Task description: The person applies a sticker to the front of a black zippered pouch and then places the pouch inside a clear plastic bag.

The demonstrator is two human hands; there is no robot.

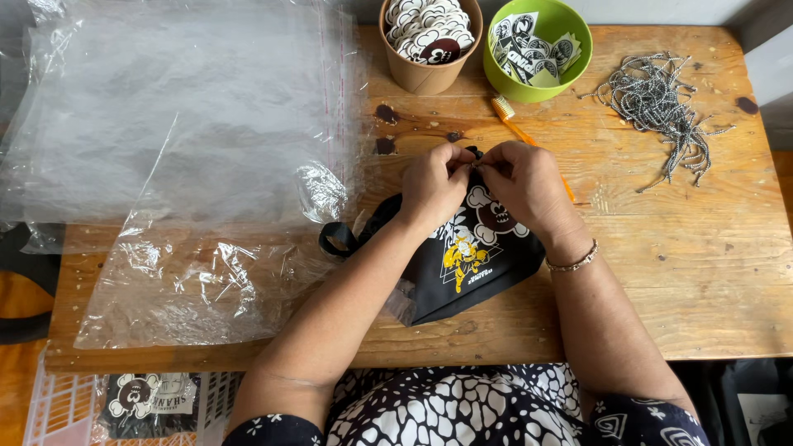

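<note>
Two hands (435, 186) (522, 183), one black printed pouch (475, 264), one brown paper cup (429, 70), one green bowl (570, 74), one orange toothbrush (512, 120), one heap of cords (661, 107), one table (702, 264).

matt black cloth pouch (471, 264), glossy crinkled plastic bags (182, 149), rough worn wooden table (702, 256).

The worn wooden table (661, 272) fills the view under even daylight. Behind its far edge runs a pale wall (661, 11). Left of the table, orange floor (15, 372) shows.
</note>
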